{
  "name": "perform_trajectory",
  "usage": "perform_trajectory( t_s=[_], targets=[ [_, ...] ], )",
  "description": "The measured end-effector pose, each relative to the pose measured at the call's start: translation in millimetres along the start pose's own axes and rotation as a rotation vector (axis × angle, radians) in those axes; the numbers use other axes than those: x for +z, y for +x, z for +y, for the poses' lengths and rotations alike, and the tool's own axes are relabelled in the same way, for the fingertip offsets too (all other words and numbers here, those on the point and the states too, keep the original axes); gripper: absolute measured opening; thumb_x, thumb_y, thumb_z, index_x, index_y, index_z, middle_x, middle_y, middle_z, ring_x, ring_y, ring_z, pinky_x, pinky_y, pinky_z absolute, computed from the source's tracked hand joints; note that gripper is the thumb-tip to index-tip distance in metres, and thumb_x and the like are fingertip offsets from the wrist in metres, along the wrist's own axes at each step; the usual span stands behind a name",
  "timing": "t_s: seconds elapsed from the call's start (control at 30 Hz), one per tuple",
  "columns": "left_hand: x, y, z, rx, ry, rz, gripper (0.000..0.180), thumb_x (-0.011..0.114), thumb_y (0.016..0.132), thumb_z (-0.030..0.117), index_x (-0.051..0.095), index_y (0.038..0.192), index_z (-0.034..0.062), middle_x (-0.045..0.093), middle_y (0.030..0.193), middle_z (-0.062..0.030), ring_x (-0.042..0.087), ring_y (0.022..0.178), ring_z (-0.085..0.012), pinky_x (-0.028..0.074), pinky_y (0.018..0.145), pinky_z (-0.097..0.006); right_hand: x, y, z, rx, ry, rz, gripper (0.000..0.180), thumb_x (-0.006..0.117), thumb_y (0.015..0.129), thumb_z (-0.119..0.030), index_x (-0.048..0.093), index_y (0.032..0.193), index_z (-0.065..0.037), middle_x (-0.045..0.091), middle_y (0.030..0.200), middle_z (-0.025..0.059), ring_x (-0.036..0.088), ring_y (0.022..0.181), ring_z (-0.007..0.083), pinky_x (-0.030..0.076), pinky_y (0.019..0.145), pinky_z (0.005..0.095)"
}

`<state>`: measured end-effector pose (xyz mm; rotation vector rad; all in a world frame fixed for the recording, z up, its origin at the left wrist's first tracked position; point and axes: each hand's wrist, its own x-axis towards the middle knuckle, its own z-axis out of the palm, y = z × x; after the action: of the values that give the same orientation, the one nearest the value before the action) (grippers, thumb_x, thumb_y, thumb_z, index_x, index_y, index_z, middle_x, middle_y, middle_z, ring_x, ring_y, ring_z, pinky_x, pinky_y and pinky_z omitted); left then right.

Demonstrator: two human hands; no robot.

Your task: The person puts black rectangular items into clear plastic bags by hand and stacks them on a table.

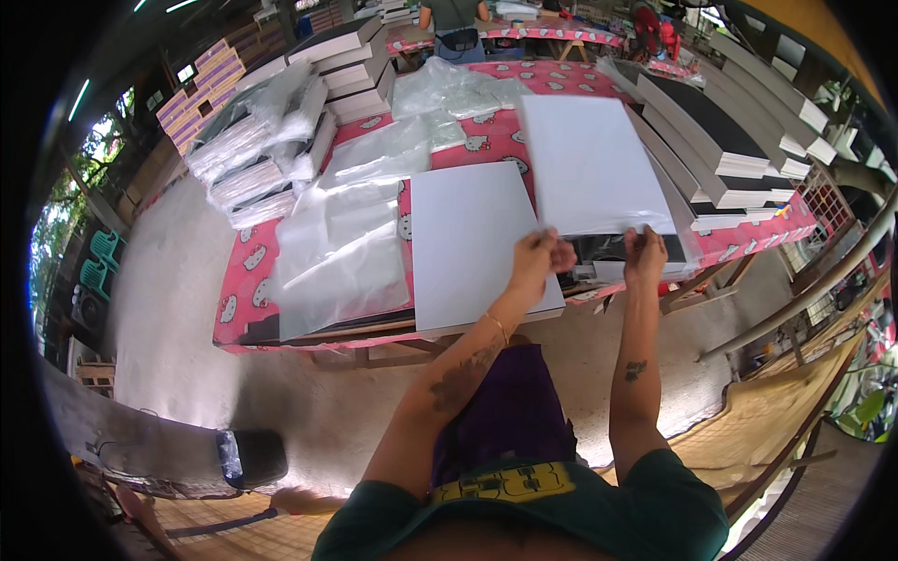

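Just beyond the right grip (645,254) — white, plastic-covered sheet (595,166)

Glossy clear plastic is seen in the wrinkled left sleeves (341,266) and along the right white slab (599,168); a smooth, matt, paper-like face is shown by the middle slab (472,243).

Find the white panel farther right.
Head view, right of centre: the white panel lies with its near edge at the right hand, between another white panel and the black-topped stacks.
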<state>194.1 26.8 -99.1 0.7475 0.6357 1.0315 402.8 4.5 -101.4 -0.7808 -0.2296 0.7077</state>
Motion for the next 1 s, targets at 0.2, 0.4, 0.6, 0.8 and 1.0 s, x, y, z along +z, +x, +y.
perform_trajectory(
  t_s=[0.2,0.4,0.6,0.8,1.0],
  targets=[
    [-47.5,-81.8,32.1,0.115,0.443,-0.025,0.023,0.055,0.095,0.021,0.061,0.099,0.0002,0.064,0.083,-0.0100,0.065,0.072,-0.0183,0.056,0.069,-0.032,-76.9,40.5,-16.4,-0.040,-0.195,0.063,0.016,0.053,0.089,-0.007,0.047,0.101,0.002,0.052,0.080,0.0112,0.062,0.072,0.0250,0.058,0.067,0.0343],
    [-219.7,-115.6,135.5,0.590,1.271,0.503,0.015,0.062,0.086,0.013,0.064,0.096,0.0011,0.064,0.076,-0.0094,0.061,0.067,-0.0205,0.050,0.067,-0.031,-77.1,25.8,-21.4,-0.122,-0.139,-0.004,0.031,0.052,0.091,-0.015,0.046,0.114,0.006,0.054,0.103,0.0183,0.063,0.084,0.0296,0.058,0.071,0.0353],
    [-311.2,-119.3,160.0,0.454,1.654,0.447,0.014,0.062,0.083,0.013,0.063,0.091,0.0018,0.063,0.073,-0.0172,0.061,0.067,-0.0324,0.049,0.067,-0.040,-35.7,-51.1,-7.2,-0.284,-0.499,0.074,0.038,0.055,0.092,-0.024,0.050,0.126,-0.008,0.057,0.113,0.0093,0.057,0.097,0.0206,0.050,0.077,0.0351],
    [-251.5,-111.7,202.0,0.582,1.105,0.480,0.015,0.057,0.091,0.011,0.059,0.086,-0.0024,0.055,0.068,-0.0036,0.045,0.064,-0.0100,0.040,0.059,-0.027,64.6,-171.3,38.4,0.276,-0.554,-0.879,0.034,0.056,0.094,-0.030,0.059,0.110,0.000,0.058,0.088,0.0046,0.058,0.080,0.0153,0.049,0.074,0.0306],
    [-115.1,-129.3,146.0,0.535,0.969,0.348,0.034,0.059,0.092,0.034,0.065,0.103,0.0028,0.061,0.089,-0.0040,0.054,0.077,-0.0093,0.046,0.063,-0.027,118.7,-236.8,127.8,0.813,-0.103,-0.847,0.022,0.062,0.091,-0.024,0.062,0.104,-0.005,0.063,0.101,0.0046,0.059,0.085,0.0148,0.049,0.079,0.0332]
  ],
)
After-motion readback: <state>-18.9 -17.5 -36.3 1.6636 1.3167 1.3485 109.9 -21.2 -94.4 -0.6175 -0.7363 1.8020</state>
